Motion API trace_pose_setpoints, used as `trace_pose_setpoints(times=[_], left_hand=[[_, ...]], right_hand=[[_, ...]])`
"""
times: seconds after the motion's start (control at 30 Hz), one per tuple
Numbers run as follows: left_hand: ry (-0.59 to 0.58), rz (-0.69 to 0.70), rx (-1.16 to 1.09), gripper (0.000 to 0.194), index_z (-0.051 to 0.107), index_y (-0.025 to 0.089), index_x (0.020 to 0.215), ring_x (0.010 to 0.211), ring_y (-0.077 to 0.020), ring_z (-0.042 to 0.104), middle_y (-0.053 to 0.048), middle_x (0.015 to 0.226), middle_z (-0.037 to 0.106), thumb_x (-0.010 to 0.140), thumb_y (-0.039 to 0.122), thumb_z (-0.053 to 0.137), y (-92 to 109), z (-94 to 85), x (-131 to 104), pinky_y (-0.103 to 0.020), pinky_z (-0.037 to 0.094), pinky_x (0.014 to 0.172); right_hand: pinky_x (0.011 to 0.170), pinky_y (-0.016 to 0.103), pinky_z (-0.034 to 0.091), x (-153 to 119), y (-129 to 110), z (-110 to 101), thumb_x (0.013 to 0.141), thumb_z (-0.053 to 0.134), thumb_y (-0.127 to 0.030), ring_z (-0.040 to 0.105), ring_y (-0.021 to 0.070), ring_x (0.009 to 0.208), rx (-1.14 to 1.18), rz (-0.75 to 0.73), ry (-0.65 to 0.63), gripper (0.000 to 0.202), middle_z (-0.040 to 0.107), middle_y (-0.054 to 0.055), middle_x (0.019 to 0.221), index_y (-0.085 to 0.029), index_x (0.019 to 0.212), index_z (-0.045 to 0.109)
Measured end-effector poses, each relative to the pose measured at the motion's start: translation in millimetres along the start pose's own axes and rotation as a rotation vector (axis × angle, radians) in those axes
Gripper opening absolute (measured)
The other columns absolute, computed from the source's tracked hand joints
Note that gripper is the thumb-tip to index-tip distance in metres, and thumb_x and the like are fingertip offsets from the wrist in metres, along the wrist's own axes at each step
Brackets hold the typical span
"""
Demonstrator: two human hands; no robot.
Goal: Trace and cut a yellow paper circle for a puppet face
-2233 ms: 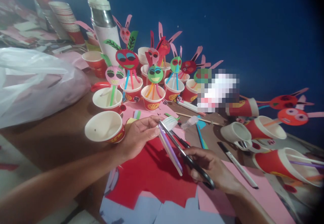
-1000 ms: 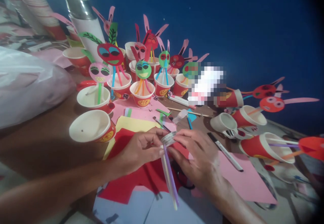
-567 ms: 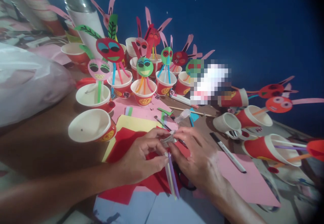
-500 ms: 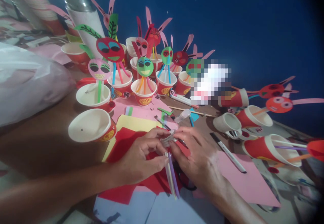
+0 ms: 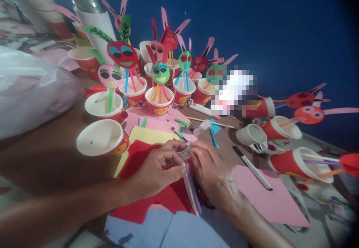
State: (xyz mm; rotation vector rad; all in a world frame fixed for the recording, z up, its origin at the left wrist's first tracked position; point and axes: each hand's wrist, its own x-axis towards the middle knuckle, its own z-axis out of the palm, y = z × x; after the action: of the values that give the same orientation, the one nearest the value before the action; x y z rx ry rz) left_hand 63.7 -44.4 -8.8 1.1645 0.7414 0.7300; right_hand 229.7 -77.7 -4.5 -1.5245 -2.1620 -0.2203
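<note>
My left hand pinches a white straw and a purple straw near their upper ends. The straws slope down toward me side by side. Between the fingers of both hands is a small clear roll that looks like tape. My right hand has its thumb and fingers closed at the roll's right edge, partly hiding it. Red paper lies beneath my hands, with yellow paper beyond it.
Paper cups stand around the work, several bearing paper faces on straws. A black-capped marker lies across pink paper at right. A white mug stands behind it. A plastic bag bulges in from the left.
My right hand's fingers have curled further in against the clear roll. The straws have shifted slightly; my left hand stays nearly in place.
</note>
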Motion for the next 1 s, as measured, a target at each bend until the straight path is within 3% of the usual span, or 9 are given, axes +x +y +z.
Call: trace_pose_setpoints(times=[0.13,0.3,0.43,0.67,0.83,1.0], left_hand=[[0.013,-0.036,0.011,0.009,0.061,0.015,0.063,0.117,-0.0237,0.046,-0.009,0.119,0.049,0.071,0.014,0.064,2.6,0.1,1.1,-0.029,0.042,0.083],[0.036,-0.030,-0.004,0.010,0.060,0.015,0.063,0.113,-0.0226,0.049,-0.009,0.116,0.051,0.072,0.014,0.063,3.3,-1.7,3.3,-0.028,0.042,0.081],[0.044,-0.004,0.025,0.010,0.059,0.015,0.063,0.110,-0.0218,0.051,-0.009,0.116,0.050,0.073,0.016,0.064,3.6,-2.3,2.4,-0.028,0.042,0.082],[0.038,0.024,0.081,0.010,0.059,0.014,0.064,0.115,-0.0238,0.048,-0.011,0.117,0.048,0.072,0.015,0.063,6.0,0.4,-2.2,-0.029,0.042,0.086],[0.030,0.034,0.095,0.008,0.060,0.015,0.065,0.117,-0.0246,0.046,-0.011,0.120,0.047,0.073,0.014,0.062,2.9,2.2,-2.2,-0.034,0.038,0.093],[0.043,-0.002,0.065,0.008,0.060,0.014,0.064,0.115,-0.0251,0.048,-0.011,0.118,0.048,0.072,0.014,0.062,4.3,3.3,-1.5,-0.034,0.041,0.090]], right_hand=[[0.071,0.029,0.045,-0.8,3.0,3.6,0.090,0.042,-0.017,0.062,0.0193,0.084,0.007,0.040,0.002,0.015,0.066,0.008,0.095,-0.016,0.088,0.058],[0.069,0.025,0.046,3.6,6.8,-0.8,0.091,0.042,-0.019,0.063,0.0157,0.081,0.182,0.122,-0.001,0.015,0.066,0.006,0.088,-0.017,0.088,0.057],[0.076,0.023,0.046,4.5,7.1,-3.4,0.089,0.049,-0.020,0.063,0.0149,0.089,0.187,0.073,-0.012,0.012,0.066,0.005,0.097,-0.017,0.095,0.060],[0.071,0.026,0.047,-0.3,3.9,-1.9,0.088,0.050,-0.015,0.065,0.0177,0.085,0.020,-0.055,0.008,0.014,0.068,0.007,0.099,-0.014,0.094,0.062],[0.069,0.027,0.046,-2.5,5.7,3.9,0.087,0.047,-0.013,0.064,0.0183,0.085,0.021,-0.039,-0.027,0.013,0.066,0.007,0.098,-0.016,0.087,0.060],[0.066,0.026,0.047,-3.2,6.9,10.8,0.085,0.049,-0.013,0.064,0.0177,0.083,0.036,-0.026,0.015,0.008,0.066,0.008,0.096,-0.016,0.085,0.057]])
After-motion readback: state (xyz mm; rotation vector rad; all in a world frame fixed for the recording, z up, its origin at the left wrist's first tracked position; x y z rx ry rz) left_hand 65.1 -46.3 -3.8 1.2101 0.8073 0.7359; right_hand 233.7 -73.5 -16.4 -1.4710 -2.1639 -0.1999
